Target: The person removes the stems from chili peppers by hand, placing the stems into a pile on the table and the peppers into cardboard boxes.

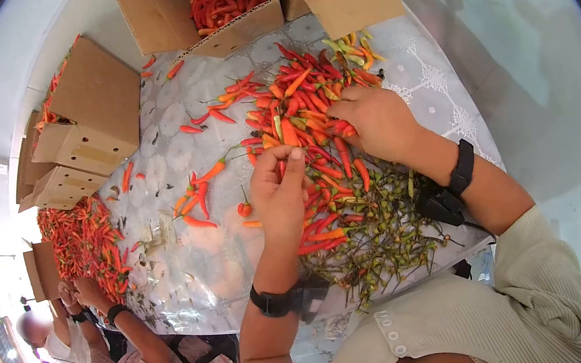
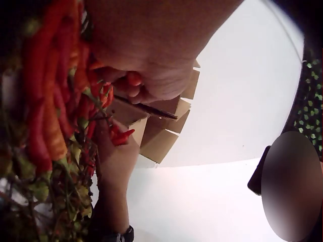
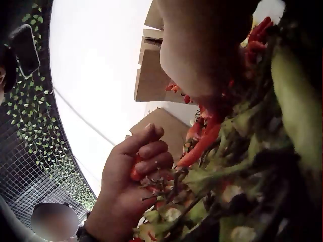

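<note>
My left hand (image 1: 279,196) is at the near left side of a heap of red and orange chili peppers (image 1: 305,95), thumb against its curled fingers. In the right wrist view, a red chili pepper (image 3: 136,169) shows inside those fingers. My right hand (image 1: 380,124) reaches into the right side of the heap and grips red chili peppers (image 1: 342,129); the left wrist view also shows a red chili (image 2: 122,135) at its fingers. Below both hands lies a pile of green stems (image 1: 379,239). Palms and some fingertips are hidden.
Cardboard boxes (image 1: 355,0) with red chilies stand along the far edge, and more boxes (image 1: 92,97) at the left. Loose chilies (image 1: 198,201) lie on the patterned tablecloth (image 1: 162,154). Another person (image 1: 145,362) works by a large chili heap (image 1: 82,242) at the left.
</note>
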Demonstrator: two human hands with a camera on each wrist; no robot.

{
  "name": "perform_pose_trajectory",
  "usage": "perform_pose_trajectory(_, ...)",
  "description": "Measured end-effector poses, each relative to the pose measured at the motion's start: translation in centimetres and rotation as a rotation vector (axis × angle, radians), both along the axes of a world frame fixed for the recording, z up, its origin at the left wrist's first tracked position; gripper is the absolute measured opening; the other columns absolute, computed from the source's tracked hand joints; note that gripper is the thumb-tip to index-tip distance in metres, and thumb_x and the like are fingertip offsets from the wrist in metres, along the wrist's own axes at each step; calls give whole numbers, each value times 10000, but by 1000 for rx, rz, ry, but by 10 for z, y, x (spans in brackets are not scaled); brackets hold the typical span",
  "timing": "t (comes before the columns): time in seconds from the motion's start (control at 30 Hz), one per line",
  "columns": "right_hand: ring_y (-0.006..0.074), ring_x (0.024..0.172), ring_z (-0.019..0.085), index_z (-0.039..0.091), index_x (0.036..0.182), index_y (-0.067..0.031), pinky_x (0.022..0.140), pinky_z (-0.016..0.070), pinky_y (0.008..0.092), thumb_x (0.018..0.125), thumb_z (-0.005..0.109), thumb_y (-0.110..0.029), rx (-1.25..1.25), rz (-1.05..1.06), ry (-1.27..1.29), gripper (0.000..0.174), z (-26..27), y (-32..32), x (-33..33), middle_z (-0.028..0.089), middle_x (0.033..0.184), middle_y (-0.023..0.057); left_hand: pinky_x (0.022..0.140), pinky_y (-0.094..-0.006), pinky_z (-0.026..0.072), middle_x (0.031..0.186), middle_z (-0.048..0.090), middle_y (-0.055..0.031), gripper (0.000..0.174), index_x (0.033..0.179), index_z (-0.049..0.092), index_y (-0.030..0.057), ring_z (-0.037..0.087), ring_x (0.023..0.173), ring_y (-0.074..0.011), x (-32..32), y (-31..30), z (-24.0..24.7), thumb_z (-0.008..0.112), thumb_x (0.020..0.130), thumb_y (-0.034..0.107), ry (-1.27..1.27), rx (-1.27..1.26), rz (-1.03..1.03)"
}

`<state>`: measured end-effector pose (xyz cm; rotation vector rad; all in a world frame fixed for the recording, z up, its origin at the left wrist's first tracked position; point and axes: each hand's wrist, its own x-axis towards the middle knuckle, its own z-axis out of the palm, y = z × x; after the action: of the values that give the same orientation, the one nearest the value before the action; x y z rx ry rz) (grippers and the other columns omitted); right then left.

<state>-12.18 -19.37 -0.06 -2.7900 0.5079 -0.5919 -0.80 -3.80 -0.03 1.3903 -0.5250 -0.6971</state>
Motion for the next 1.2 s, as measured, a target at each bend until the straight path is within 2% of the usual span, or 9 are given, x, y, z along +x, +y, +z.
perform_pose_trajectory(0.07, 280, 815, 598, 603, 817, -51, 660, 490, 396, 646, 690, -171, -11, 40, -18, 226, 2, 1, 0, 597, 827, 95, 413, -169, 318, 649, 512, 22, 104, 908, 561, 31, 438, 511, -29, 1, 0, -2, 584, 884, 130, -3, -14, 1)
perform_pose_trajectory(0.37, 294, 800, 609, 605, 793, -36, 689, 492, 410, 687, 686, -257, 27, -79, 122, 258, 2, 3, 1, 608, 790, 124, 413, -175, 307, 638, 510, 22, 104, 905, 561, 32, 434, 505, -30, 0, -1, -1, 587, 882, 131, -13, -35, 38)
perform_pose_trajectory(0.47, 302, 797, 612, 614, 799, -41, 691, 490, 417, 701, 692, -296, -16, -5, 116, 284, -2, 4, 1, 614, 805, 133, 408, -176, 305, 641, 513, 21, 103, 902, 562, 35, 430, 499, -30, -1, -1, -2, 596, 877, 129, -3, -53, 38)
perform_pose_trajectory(0.57, 317, 787, 607, 624, 800, -44, 678, 484, 414, 689, 720, -304, 107, 18, -12, 299, -2, 4, 0, 612, 795, 135, 403, -174, 307, 674, 524, 19, 122, 903, 562, 38, 429, 492, -29, -2, -1, -4, 622, 862, 136, -19, -68, 0)
perform_pose_trajectory(0.77, 180, 710, 588, 622, 875, -17, 597, 449, 294, 729, 753, -238, 489, -60, -498, 296, -11, 3, 5, 632, 817, 73, 405, -170, 302, 730, 546, 16, 125, 900, 571, 40, 427, 502, -25, -7, 0, 1, 658, 832, 99, -35, -52, -45)
perform_pose_trajectory(0.83, 114, 672, 565, 621, 869, -17, 564, 430, 247, 775, 726, -240, 857, -53, -480, 263, -8, 5, 5, 630, 807, 47, 407, -169, 306, 740, 553, 15, 142, 917, 579, 39, 428, 505, -19, -6, 0, 2, 663, 833, 117, -59, -40, -57)
perform_pose_trajectory(0.87, 81, 653, 553, 621, 866, -17, 547, 420, 224, 798, 712, -240, 1041, -50, -466, 251, -6, 6, 4, 628, 803, 34, 475, -181, 345, 756, 564, 7, 165, 920, 585, 30, 457, 563, -37, -5, 0, -1, 668, 832, 142, -163, -10, -53)
perform_pose_trajectory(1.0, 35, 595, 513, 622, 857, -25, 511, 394, 183, 827, 683, -220, 1199, 163, -585, 206, 5, 17, 3, 611, 750, 2, 681, -227, 428, 804, 596, -13, 216, 930, 604, 4, 529, 735, -94, -4, -2, -6, 671, 834, 187, -362, 38, -57)
perform_pose_trajectory(1.2, 40, 618, 512, 623, 860, -27, 527, 407, 184, 817, 694, -211, 1245, 202, -431, 202, 0, 19, 2, 606, 754, -1, 682, -232, 430, 790, 598, -23, 182, 904, 605, -12, 528, 732, -94, -5, -1, -3, 642, 851, 158, -279, 50, -126)
